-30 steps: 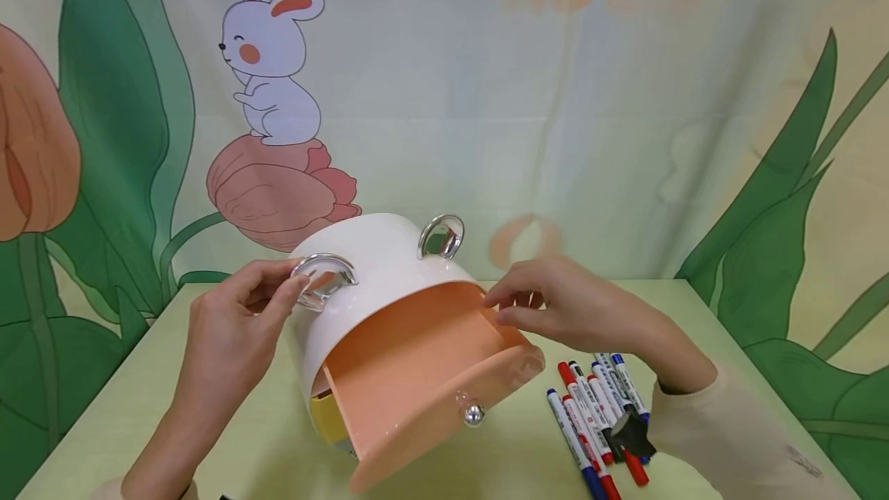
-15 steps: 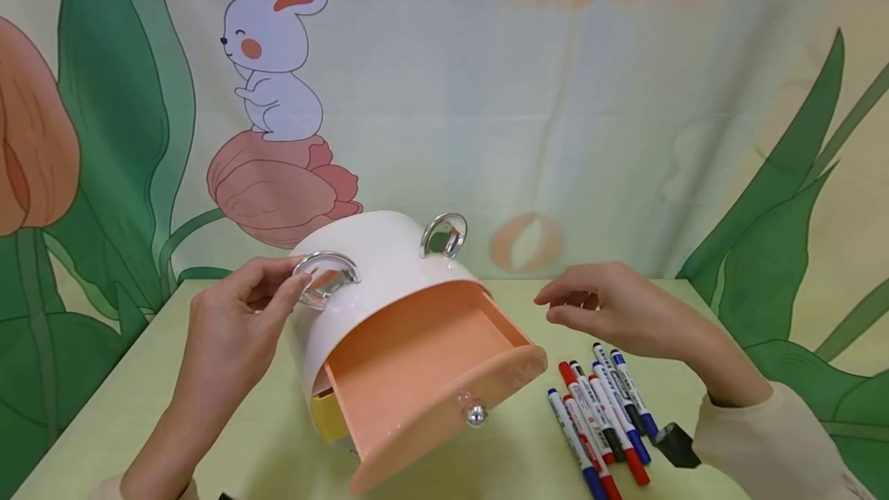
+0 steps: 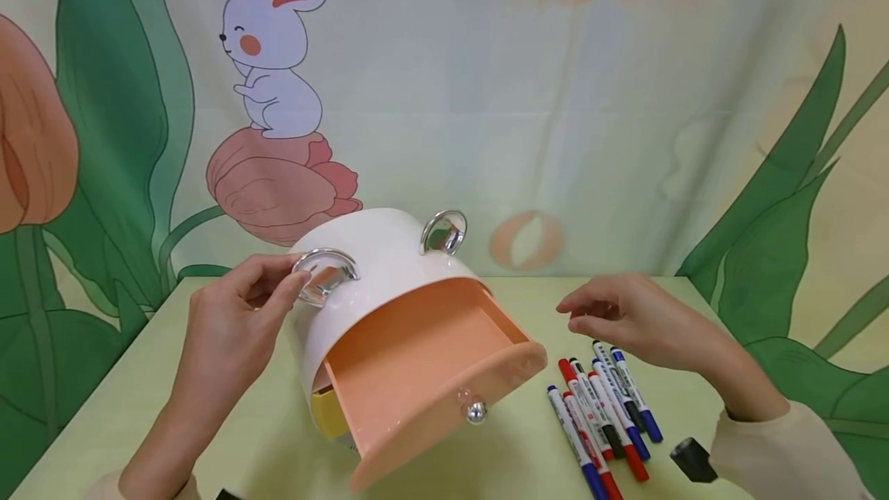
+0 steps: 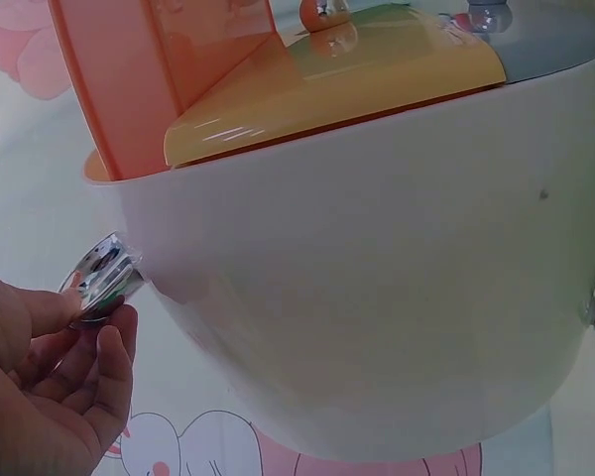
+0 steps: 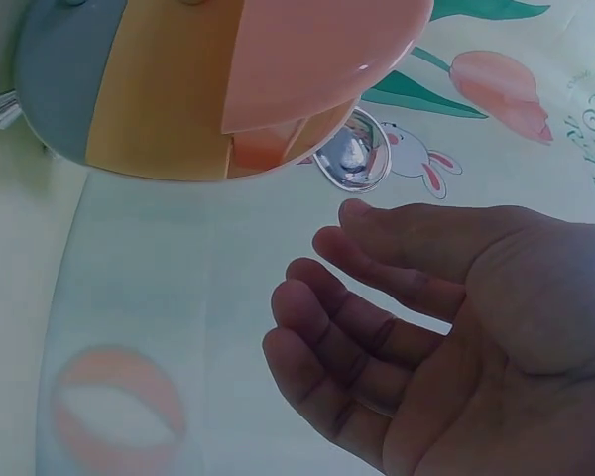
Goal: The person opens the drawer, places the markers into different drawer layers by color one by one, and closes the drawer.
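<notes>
Over the table (image 3: 257, 411), left grip (image 3: 232, 311) pinches a chrome ear (image 3: 326, 278) on the glossy white cabinet (image 3: 385, 249); right grip (image 3: 635, 319) relaxed, empty.

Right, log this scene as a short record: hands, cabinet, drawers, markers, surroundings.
Left hand: fingers pinch one round, shiny silver ear of the cabinet
Right hand: raised right of the cabinet, fingers loosely bent, holding nothing
Cabinet: glossy white, rounded shell
Orange drawer: glossy peach-orange, silver ball knob, pulled open
Other drawer fronts: glossy yellow and grey, both closed
Markers: white-bodied, with red, blue and black caps, loosely grouped
Table: pale green
Backdrop: pale, printed with rabbit and tulips
</notes>
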Demonstrator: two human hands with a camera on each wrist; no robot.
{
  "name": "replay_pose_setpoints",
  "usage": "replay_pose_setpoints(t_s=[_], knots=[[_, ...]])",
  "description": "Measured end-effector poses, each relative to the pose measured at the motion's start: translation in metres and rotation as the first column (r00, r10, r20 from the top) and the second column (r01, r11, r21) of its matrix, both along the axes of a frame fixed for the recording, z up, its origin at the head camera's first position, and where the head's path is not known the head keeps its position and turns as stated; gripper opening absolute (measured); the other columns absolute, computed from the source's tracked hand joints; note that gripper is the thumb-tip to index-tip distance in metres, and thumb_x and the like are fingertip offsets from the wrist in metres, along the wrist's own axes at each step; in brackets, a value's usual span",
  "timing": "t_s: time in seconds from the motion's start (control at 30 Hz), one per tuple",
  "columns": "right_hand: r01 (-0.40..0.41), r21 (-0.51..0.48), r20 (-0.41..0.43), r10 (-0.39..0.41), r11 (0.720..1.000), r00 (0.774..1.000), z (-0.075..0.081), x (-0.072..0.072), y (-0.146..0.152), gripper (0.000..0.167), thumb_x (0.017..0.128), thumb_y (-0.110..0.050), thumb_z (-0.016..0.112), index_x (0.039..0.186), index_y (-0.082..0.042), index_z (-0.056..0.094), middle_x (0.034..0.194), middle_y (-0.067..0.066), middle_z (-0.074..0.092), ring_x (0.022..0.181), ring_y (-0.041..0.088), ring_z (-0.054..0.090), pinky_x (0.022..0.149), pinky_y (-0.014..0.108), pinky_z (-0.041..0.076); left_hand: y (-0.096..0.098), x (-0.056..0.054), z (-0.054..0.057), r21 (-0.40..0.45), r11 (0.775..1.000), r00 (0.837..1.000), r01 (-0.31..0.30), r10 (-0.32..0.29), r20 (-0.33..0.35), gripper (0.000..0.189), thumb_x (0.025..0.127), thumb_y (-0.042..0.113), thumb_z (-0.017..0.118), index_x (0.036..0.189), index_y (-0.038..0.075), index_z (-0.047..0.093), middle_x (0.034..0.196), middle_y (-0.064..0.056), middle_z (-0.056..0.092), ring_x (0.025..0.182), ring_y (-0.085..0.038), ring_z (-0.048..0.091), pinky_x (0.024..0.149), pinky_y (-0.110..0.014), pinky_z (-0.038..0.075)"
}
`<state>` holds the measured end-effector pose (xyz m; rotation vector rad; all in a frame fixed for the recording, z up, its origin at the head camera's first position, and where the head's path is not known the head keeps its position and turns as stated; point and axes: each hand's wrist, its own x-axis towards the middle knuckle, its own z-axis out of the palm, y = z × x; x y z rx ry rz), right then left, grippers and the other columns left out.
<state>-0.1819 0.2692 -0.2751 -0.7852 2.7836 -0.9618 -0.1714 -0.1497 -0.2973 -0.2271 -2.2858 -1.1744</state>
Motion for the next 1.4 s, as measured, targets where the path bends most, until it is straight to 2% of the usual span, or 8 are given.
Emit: replay_pose_setpoints(t_s=[0.2, 0.37, 0.63, 0.77, 1.0, 1.23, 1.4], knots=[[0.027, 0.003, -0.009, -0.026, 1.000, 1.000, -0.011, 0.000, 0.008, 0.025, 0.100, -0.015, 0.070, 0.121, -0.001, 0.073, 0.104, -0.002, 0.073, 0.086, 0.015, 0.066, 0.076, 0.027, 0.059, 0.000, 0.000, 0.000, -0.002, 1.000, 1.000, -0.002, 0.002, 0.009, 0.022, 0.097, 0.016, 0.075, 0.116, 0.004, 0.075, 0.101, -0.011, 0.076, 0.080, 0.002, 0.062, 0.070, -0.006, 0.050], [0.089, 0.023, 0.006, -0.089, 0.996, 0.996, -0.024, 0.001, 0.015, 0.026, 0.099, -0.013, 0.070, 0.121, -0.001, 0.073, 0.099, -0.002, 0.072, 0.082, 0.013, 0.064, 0.071, 0.026, 0.058, 0.000, 0.001, -0.001, -0.005, 1.000, 1.000, -0.002, 0.002, 0.007, 0.022, 0.097, 0.016, 0.075, 0.116, 0.004, 0.075, 0.101, -0.011, 0.076, 0.080, 0.002, 0.063, 0.070, -0.007, 0.051], [0.190, 0.027, 0.092, -0.192, 0.981, 0.977, -0.051, 0.004, 0.029, 0.025, 0.098, -0.011, 0.070, 0.119, 0.002, 0.072, 0.099, 0.003, 0.072, 0.083, 0.017, 0.063, 0.068, 0.026, 0.058, -0.001, 0.001, 0.000, -0.007, 1.000, 1.000, -0.001, 0.002, 0.012, 0.024, 0.097, 0.015, 0.075, 0.118, 0.003, 0.075, 0.102, -0.012, 0.076, 0.080, 0.002, 0.063, 0.070, -0.006, 0.050], [0.254, 0.033, 0.142, -0.256, 0.967, 0.956, -0.064, 0.005, 0.032, 0.025, 0.098, -0.010, 0.071, 0.119, 0.003, 0.072, 0.098, 0.003, 0.071, 0.082, 0.019, 0.064, 0.069, 0.028, 0.060, -0.001, 0.000, 0.001, -0.008, 1.000, 1.000, -0.001, 0.001, 0.015, 0.024, 0.096, 0.015, 0.075, 0.118, 0.003, 0.075, 0.102, -0.012, 0.076, 0.080, 0.002, 0.062, 0.070, -0.006, 0.050], [0.389, 0.085, 0.199, -0.399, 0.917, 0.895, -0.089, 0.005, 0.033, 0.025, 0.097, -0.011, 0.072, 0.119, 0.002, 0.073, 0.095, 0.005, 0.070, 0.075, 0.019, 0.061, 0.068, 0.032, 0.061, -0.001, 0.000, 0.002, 0.001, 1.000, 1.000, 0.009, -0.009, 0.022, 0.025, 0.096, 0.014, 0.076, 0.118, 0.003, 0.075, 0.102, -0.012, 0.076, 0.081, 0.002, 0.063, 0.072, -0.006, 0.050], [0.418, 0.196, 0.189, -0.453, 0.887, 0.871, -0.115, 0.004, 0.031, 0.022, 0.094, -0.010, 0.074, 0.112, 0.002, 0.074, 0.087, 0.004, 0.066, 0.073, 0.017, 0.057, 0.066, 0.030, 0.058, -0.001, 0.000, 0.002, 0.004, 1.000, 1.000, 0.010, -0.010, 0.020, 0.024, 0.095, 0.014, 0.077, 0.116, 0.003, 0.075, 0.100, -0.011, 0.076, 0.080, 0.003, 0.063, 0.072, -0.006, 0.050], [0.447, 0.236, 0.199, -0.493, 0.863, 0.847, -0.130, 0.003, 0.030, 0.017, 0.093, -0.008, 0.075, 0.107, 0.002, 0.075, 0.089, 0.005, 0.068, 0.075, 0.018, 0.058, 0.068, 0.030, 0.059, -0.001, 0.000, 0.002, 0.010, 1.000, 1.000, 0.017, -0.018, 0.024, 0.025, 0.095, 0.015, 0.077, 0.117, 0.004, 0.075, 0.101, -0.011, 0.076, 0.081, 0.004, 0.064, 0.073, -0.006, 0.050]])
